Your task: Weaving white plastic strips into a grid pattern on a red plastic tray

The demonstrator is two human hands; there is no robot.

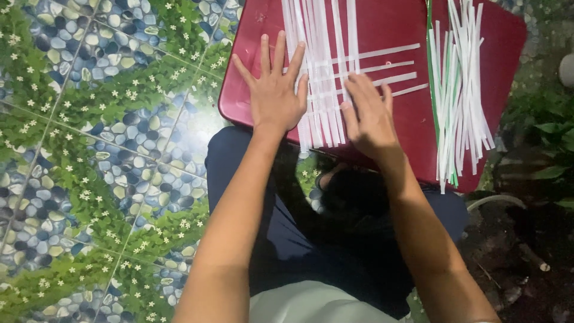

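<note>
hands: left (275, 90), right (368, 113) flat, fingers spread, on woven white strips (323, 78) | red board (394, 24) | loose strip bundle (457, 90) right

Head camera, steeply downward (close) over red board (382, 30); floor alongside

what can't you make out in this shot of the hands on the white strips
Head view only:
- Woven white strips: their crossings under the right hand are covered by it.
- Red board: top cut off by the frame's edge.
- Loose strip bundle: upper ends cut off too.
- Left hand: palm side hidden.
</note>
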